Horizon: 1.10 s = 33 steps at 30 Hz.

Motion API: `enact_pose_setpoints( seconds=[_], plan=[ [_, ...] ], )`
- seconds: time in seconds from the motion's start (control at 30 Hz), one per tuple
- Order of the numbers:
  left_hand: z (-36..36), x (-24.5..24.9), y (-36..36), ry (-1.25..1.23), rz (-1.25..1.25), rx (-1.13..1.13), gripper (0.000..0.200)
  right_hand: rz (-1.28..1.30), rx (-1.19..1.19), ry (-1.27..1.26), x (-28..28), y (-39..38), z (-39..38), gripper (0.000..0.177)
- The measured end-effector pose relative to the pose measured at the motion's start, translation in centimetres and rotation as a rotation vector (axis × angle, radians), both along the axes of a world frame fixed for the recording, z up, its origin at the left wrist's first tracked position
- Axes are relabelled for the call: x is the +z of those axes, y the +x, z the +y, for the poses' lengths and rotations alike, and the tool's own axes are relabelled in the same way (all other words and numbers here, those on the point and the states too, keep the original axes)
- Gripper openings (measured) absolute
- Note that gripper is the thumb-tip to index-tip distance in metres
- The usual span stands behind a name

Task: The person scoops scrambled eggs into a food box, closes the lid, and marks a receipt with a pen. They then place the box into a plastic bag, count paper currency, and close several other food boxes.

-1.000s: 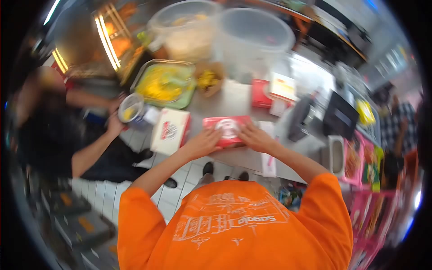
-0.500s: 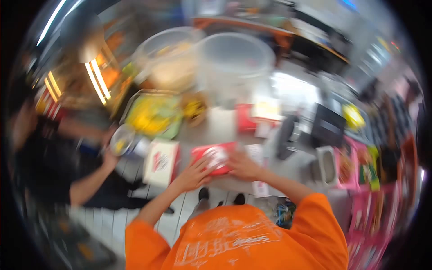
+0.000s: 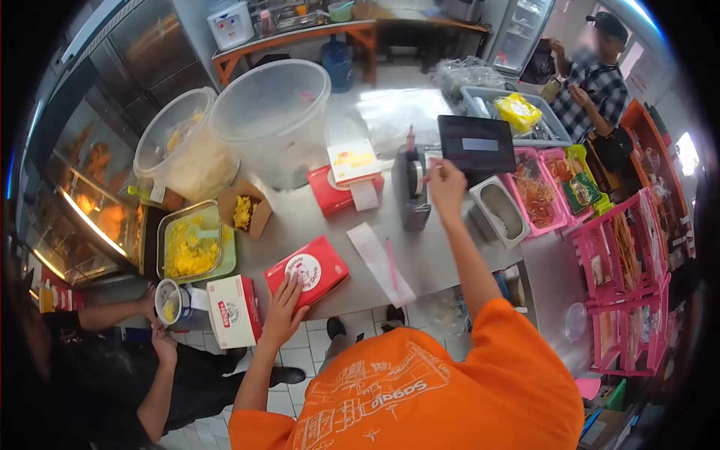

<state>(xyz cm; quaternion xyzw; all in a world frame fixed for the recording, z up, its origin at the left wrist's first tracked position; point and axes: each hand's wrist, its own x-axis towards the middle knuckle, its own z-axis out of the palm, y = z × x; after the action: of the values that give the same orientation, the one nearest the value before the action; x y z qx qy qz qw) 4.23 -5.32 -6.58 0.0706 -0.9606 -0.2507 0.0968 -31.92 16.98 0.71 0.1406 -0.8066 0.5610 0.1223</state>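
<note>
My left hand lies with fingers stretched out on the lid of a closed red food box with a round white logo. My right hand is raised beside a black tape dispenser, its fingers pinched together. Whatever sits between those fingertips is too small to make out. A white and red box stands to the left of the red box. On the other side lie a long paper slip and a pink pen.
A co-worker's hands hold a cup at left. Behind are a tray of yellow food, big clear tubs, another red box and a black screen. Pink baskets stand at right, with another person beyond.
My right hand has left the red box and moved up and right to the tape dispenser. My left hand stays on the box. The view has turned to the right and sharpened.
</note>
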Motion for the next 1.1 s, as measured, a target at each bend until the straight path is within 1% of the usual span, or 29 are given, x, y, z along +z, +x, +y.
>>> enact_pose_setpoints(
  seconds=[0.03,0.07,0.1,0.13,0.17,0.2,0.23,0.3,0.33,0.37,0.43,0.47,0.5,0.57,0.63,0.67,0.73,0.77,0.83,0.87,0.93,0.97,1.03,1.07,1.1],
  plan=[
    [-0.2,0.2,0.0,0.034,-0.009,-0.027,0.056,0.049,-0.049,-0.06,-1.3,-0.9,0.8,0.017],
    [-0.3,0.9,-0.1,-0.041,-0.044,-0.048,0.055,0.069,-0.078,-0.015,-2.6,-1.1,1.9,0.02],
    [-0.5,0.7,-0.2,-0.037,-0.048,-0.029,0.055,0.066,-0.058,-0.012,-4.2,-1.4,2.5,0.02],
    [-0.5,0.2,-0.1,-0.004,-0.021,-0.034,0.054,-0.059,-0.075,0.135,-5.9,-1.4,2.9,0.025],
    [-0.6,0.1,-0.1,0.025,0.006,-0.041,0.052,-0.182,-0.093,0.281,-6.2,-0.8,2.6,0.03],
    [-0.8,0.1,-0.2,0.003,0.038,-0.056,0.051,-0.526,-0.038,0.205,-6.3,-0.5,2.3,0.034],
    [-1.2,-0.3,-0.2,0.001,0.029,-0.041,0.051,-0.533,-0.021,0.207,-6.4,-0.1,1.9,0.034],
    [-1.8,-1.4,0.0,-0.065,0.063,-0.071,0.049,-0.807,0.001,-0.091,-6.9,-0.2,1.7,0.028],
    [-1.5,-1.4,0.2,-0.053,0.042,-0.044,0.049,-0.891,0.078,-0.184,-7.7,-0.8,2.3,0.026],
    [-1.3,-1.3,0.1,-0.088,0.071,-0.03,0.048,-0.918,0.096,-0.162,-8.2,-0.9,2.6,0.026],
    [-0.7,-1.5,0.3,-0.116,0.078,-0.002,0.048,-0.927,0.086,-0.349,-8.4,-0.5,2.8,0.025],
    [-0.4,-1.6,0.3,-0.166,0.098,0.016,0.046,-0.943,0.093,-0.339,-8.1,-0.4,2.6,0.025],
    [-0.3,-1.8,0.2,-0.217,0.122,0.031,0.045,-0.948,0.09,-0.354,-7.7,-0.4,2.4,0.026],
    [-0.4,-1.2,0.2,-0.207,0.118,0.036,0.047,-0.949,0.091,-0.364,-7.1,-0.2,2.3,0.027],
    [-0.3,-0.5,0.3,-0.256,0.08,-0.009,0.054,-0.958,0.118,-0.421,-6.6,0.1,2.4,0.027],
    [-0.3,-0.6,0.1,-0.253,0.082,-0.003,0.054,-0.957,0.122,-0.415,-6.5,0.6,2.5,0.027],
    [0.0,-0.9,-0.1,-0.327,0.053,0.01,0.061,-0.838,0.093,-0.636,-6.7,2.4,2.5,0.027],
    [0.2,-1.5,-0.3,-0.321,0.049,0.014,0.061,-0.842,0.093,-0.629,-7.0,3.7,2.2,0.027],
    [0.3,-2.6,-1.1,-0.594,0.04,0.053,0.065,-0.459,-0.029,-0.835,-7.9,6.0,1.2,0.018],
    [0.2,-2.7,-1.3,-0.59,0.039,0.057,0.065,-0.461,-0.025,-0.83,-8.5,6.1,1.0,0.018],
    [0.2,-2.7,-1.3,-0.511,0.031,0.036,0.062,-0.379,-0.019,-0.825,-10.6,6.7,1.2,0.016],
    [0.3,-1.9,-1.4,-0.502,0.025,0.033,0.062,-0.384,-0.024,-0.817,-11.9,6.7,1.6,0.016],
    [0.0,-0.2,-1.5,-0.293,0.071,-0.016,0.059,-0.29,-0.04,-0.562,-13.9,6.3,2.3,0.015],
    [-0.5,0.3,-1.5,-0.278,0.048,-0.045,0.057,-0.294,-0.041,-0.559,-14.1,5.8,2.5,0.015],
    [-0.9,0.7,-1.4,-0.274,0.043,-0.044,0.057,-0.169,-0.106,-0.332,-14.3,5.4,2.6,0.014]
  ],
)
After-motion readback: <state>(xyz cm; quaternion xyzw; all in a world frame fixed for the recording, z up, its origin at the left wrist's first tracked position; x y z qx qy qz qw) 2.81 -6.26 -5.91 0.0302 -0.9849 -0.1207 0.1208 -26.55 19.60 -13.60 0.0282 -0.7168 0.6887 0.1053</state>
